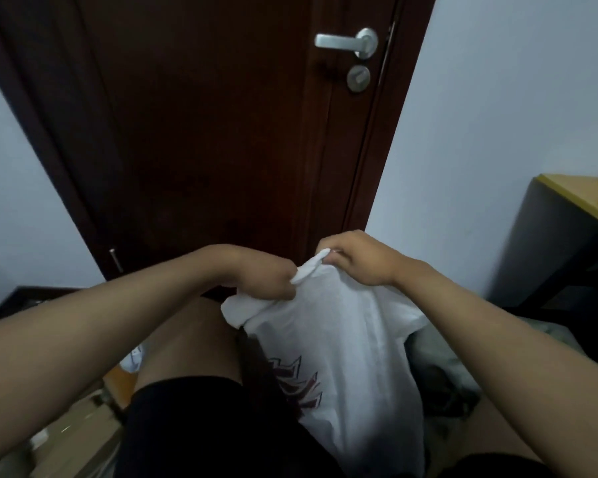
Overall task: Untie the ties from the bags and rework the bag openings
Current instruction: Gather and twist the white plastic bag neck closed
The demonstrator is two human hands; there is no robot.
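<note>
The bag [342,343] is white, with a jagged dark red print low on its side. Behind the bag stands a dark reddish-brown door [204,132] with a silver handle [346,41] and lock. Pale bluish-white walls [497,115] flank the door. Right of the bag, the counter [580,194] is yellow-topped. Black shorts [187,426] lie below the bag.

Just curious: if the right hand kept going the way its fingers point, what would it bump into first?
Probably the left hand: the right hand points leftward along the twisted top of the white bag, which both hold; depth is unclear.
</note>
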